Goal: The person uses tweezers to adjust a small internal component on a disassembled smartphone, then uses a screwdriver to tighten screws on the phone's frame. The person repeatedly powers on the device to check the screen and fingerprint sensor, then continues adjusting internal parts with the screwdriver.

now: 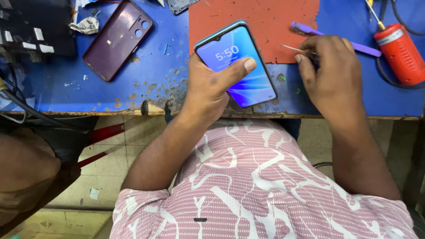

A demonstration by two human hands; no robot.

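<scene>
clenched in the left hand [208,88], a lit smartphone [237,62] is held over the near edge of the blue tabletop [133,84], thumb on the glass. fine tweezers [295,48] are pinched in the right hand [330,75]. the checking step seems in hand; steady tweezer placement appears needed.

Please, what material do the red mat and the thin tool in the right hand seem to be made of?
The red mat looks like matte rubber or silicone: dull surface, torn ragged edge. The thin tool, pinched in the right hand, seems to be metal: a fine, pale, shiny point.
</scene>
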